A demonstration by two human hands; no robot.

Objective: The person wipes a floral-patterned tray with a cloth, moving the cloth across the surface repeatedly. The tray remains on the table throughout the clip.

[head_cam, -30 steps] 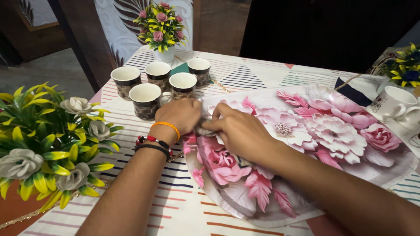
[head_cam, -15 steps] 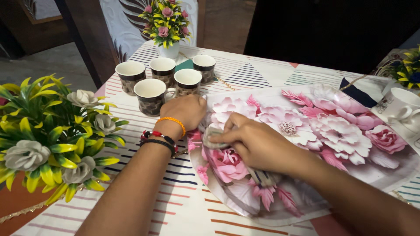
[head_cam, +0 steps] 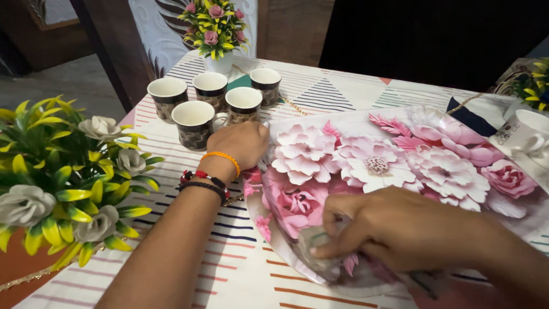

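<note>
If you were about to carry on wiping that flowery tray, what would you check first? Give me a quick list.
1. Left hand steadying the tray at its edge: ok.
2. Right hand pressing the cloth on the tray's near edge: ok.
3. Five dark patterned cups standing upright, close beside the left hand: ok, but tight.
4. White cup at the tray's far right: touching or apart, cannot tell.
5. Tray lying flat on the tablecloth: cannot tell.
</note>
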